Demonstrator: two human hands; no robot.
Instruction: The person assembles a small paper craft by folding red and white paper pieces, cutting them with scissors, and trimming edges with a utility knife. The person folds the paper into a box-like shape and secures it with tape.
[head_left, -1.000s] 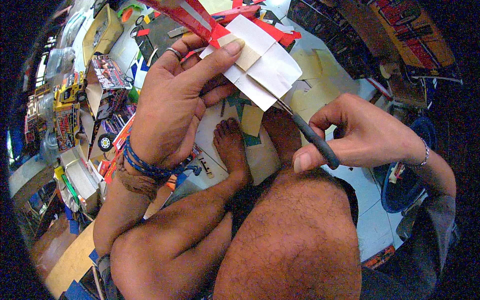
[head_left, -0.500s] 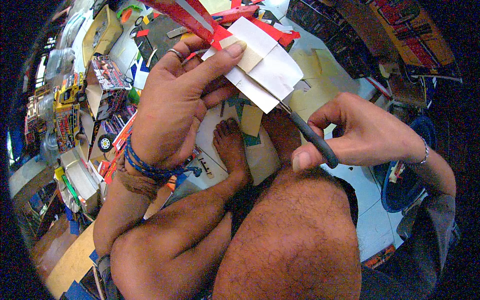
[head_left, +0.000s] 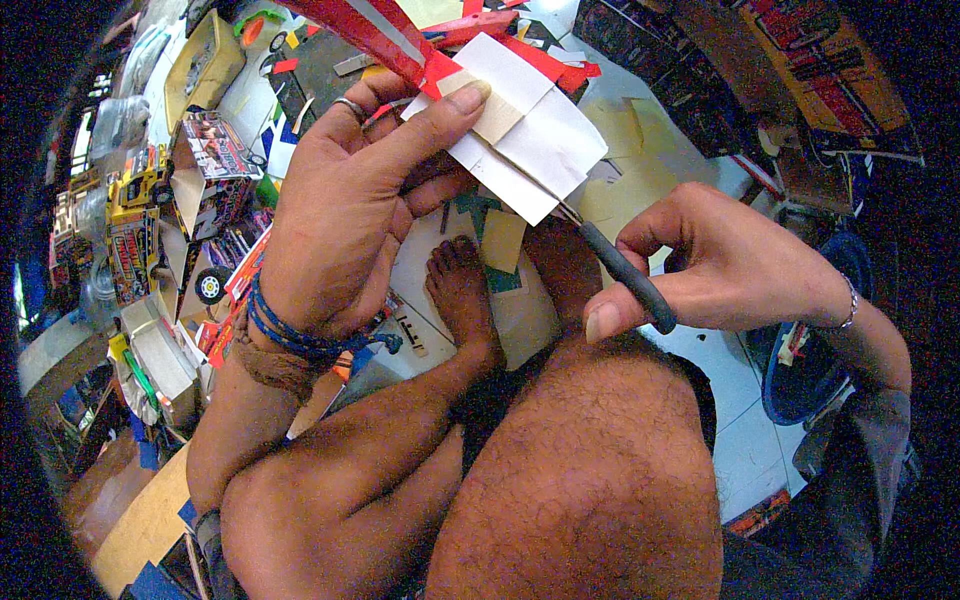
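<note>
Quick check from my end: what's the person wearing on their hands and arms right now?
Both forearms are bare, no sleeves or gloves. The left hand has a silver ring on one finger, with blue cord bracelets and a brown woven band at the wrist. The right hand wears a thin silver bracelet.

Home craft corner: person seated on tiled floor (head_left: 735, 455), bare feet out, paper scraps (head_left: 610, 185), cardboard boxes (head_left: 205, 70), toy trucks (head_left: 135, 235) strewn around.

Left hand (head_left: 345, 215) raised, thumb pinching against curled fingers; right hand (head_left: 725, 265) fisted, thumb extended
</note>
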